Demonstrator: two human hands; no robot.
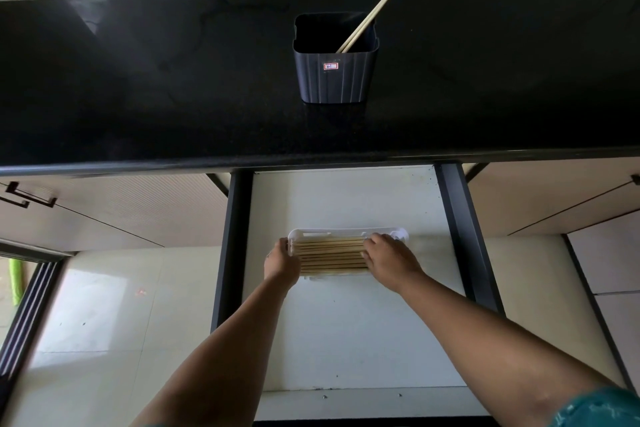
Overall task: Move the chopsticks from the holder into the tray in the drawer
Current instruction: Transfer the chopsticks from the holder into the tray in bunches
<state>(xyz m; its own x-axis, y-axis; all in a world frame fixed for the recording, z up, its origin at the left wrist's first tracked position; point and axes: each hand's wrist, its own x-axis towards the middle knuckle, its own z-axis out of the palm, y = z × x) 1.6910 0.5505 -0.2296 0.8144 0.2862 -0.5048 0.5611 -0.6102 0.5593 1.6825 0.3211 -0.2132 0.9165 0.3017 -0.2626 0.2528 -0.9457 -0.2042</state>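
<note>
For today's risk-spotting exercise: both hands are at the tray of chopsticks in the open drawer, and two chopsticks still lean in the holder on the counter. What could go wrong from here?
1. The left hand and right hand press at the ends of the chopsticks in the tray; an uneven push may skew the row.
2. The holder is nearly empty, and its two remaining chopsticks lean on one rim, so a careless pull could tip it.

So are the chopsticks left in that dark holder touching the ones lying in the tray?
Apart. The head view shows the two chopsticks standing in the holder on the counter, while the tray's chopsticks lie in the open drawer below.
</note>
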